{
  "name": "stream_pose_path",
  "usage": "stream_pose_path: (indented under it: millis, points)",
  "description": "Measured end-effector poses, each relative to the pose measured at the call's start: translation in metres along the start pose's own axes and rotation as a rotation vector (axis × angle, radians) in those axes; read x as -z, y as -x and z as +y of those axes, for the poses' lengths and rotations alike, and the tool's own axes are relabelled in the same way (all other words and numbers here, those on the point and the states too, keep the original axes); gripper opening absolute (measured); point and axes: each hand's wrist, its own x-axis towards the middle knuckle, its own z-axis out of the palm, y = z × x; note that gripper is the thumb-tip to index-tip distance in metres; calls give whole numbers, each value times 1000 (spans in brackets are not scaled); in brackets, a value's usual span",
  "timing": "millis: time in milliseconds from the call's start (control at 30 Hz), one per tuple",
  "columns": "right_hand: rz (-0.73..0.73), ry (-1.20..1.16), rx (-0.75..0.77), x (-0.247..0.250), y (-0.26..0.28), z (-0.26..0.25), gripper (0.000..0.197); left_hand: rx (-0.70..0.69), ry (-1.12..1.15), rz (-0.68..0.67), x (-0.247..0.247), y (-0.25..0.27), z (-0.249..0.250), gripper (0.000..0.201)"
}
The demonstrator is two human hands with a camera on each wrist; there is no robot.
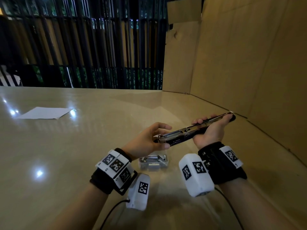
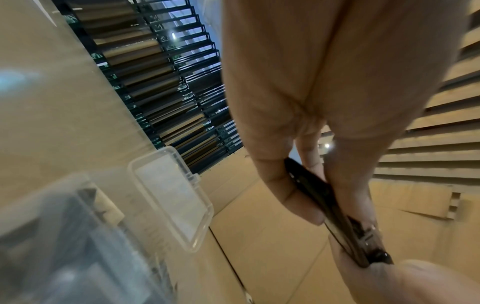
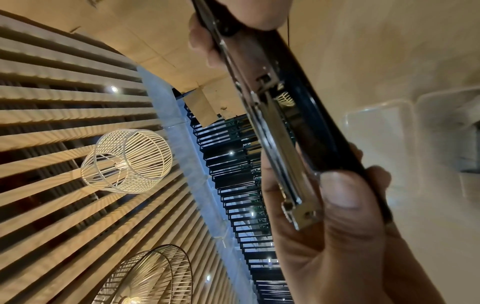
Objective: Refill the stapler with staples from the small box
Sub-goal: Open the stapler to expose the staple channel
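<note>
My right hand (image 1: 210, 130) grips the stapler's (image 1: 186, 133) far end, left hand (image 1: 147, 141) pinching its near tip, held above the open box (image 1: 153, 161) on the table (image 1: 83, 146). It looks stiff, slick metal, so I'd hold the black body.

A long black stapler with a chrome staple channel (image 1: 182, 135) is held open and almost level above the table, just beyond a small clear plastic box of silver staples (image 1: 153, 161) whose hinged lid lies open.
</note>
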Motion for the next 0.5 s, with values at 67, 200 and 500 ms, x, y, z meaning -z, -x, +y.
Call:
stream_pose_path:
  millis: [67, 200, 500]
  points:
    - [1, -1, -10, -2, 2, -2, 50, 42, 69, -78, 4, 4, 9, 51]
    - [-1, 9, -39, -6, 9, 0, 49, 112, 224, -224, 13, 11, 23, 77]
    - [-200, 240, -232, -4, 13, 12, 35, 22, 106, 21, 16, 11, 29, 34]
